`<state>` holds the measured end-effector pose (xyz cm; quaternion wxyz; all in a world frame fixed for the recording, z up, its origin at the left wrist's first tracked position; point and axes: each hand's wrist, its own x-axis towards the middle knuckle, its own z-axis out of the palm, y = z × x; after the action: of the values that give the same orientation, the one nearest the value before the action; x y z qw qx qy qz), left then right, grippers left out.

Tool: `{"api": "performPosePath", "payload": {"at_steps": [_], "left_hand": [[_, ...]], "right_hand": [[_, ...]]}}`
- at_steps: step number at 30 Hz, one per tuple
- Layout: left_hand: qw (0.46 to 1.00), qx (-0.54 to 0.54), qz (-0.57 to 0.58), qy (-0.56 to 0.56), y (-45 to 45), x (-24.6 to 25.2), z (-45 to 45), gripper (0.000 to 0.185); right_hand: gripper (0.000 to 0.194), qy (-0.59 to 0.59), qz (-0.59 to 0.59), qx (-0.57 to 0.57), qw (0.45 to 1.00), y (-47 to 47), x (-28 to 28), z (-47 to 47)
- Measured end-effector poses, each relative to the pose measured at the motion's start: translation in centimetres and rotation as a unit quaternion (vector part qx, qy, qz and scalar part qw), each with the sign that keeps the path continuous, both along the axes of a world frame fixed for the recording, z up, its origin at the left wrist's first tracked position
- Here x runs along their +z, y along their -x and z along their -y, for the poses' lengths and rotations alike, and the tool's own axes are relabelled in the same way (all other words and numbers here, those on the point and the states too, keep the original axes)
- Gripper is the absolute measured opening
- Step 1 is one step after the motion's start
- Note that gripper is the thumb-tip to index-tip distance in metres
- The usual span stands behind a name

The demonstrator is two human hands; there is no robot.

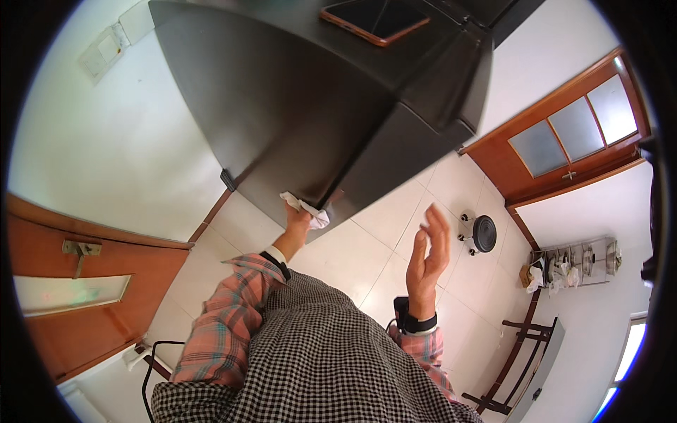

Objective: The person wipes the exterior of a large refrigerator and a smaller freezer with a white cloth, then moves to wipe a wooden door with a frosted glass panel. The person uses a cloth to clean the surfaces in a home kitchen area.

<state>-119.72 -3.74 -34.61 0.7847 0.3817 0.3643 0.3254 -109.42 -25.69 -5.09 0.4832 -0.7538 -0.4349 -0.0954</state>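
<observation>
My left hand (298,222) grips a crumpled white cloth (317,218), which lies against the lower part of a tall black piece of furniture (275,106) with a smooth, slightly glossy surface. The hand hides part of the cloth. My right hand (429,251) is raised in the air to the right, apart from the furniture. It holds nothing, with the thumb away from the loosely bent fingers. On top of the black furniture, a dark-screened smartphone (376,20) in an orange-brown frame lies flat.
A black round stool (484,233) on casters stands on the tiled floor (365,254). Wooden doors flank the room, one on the left (153,275) and one at right (489,164). A wire rack (587,261) holds pans and bags. A dark folded frame (521,365) leans by the wall.
</observation>
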Motion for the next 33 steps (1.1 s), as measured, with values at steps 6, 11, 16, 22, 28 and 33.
{"api": "performPosePath", "payload": {"at_steps": [6,11,16,22,28,33], "left_hand": [[0.998,-0.012,-0.023,0.057,-1.0,7.3,6.1,0.060],[0.943,0.122,-0.125,-0.282,-1.2,18.9,7.9,0.075],[0.717,0.237,-0.132,-0.642,-2.0,30.8,7.9,0.071],[0.546,0.233,-0.196,-0.780,-3.4,27.6,6.7,0.058],[0.592,0.100,-0.239,-0.763,-0.1,13.6,7.6,0.058],[0.628,0.054,-0.175,-0.756,1.9,16.6,6.1,0.061]], "right_hand": [[0.022,0.118,-0.051,0.042,0.991,-1.3,-5.8,9.9],[0.022,0.114,-0.091,0.038,0.989,-2.7,-8.3,13.1],[0.022,0.091,-0.094,0.051,0.990,-3.4,-8.0,13.7],[0.021,0.092,-0.064,0.040,0.993,-3.2,-8.8,14.9],[0.020,0.142,-0.088,-0.030,0.985,-2.6,-10.4,17.9],[0.021,0.188,-0.085,-0.042,0.978,-3.3,-11.2,19.5]]}}
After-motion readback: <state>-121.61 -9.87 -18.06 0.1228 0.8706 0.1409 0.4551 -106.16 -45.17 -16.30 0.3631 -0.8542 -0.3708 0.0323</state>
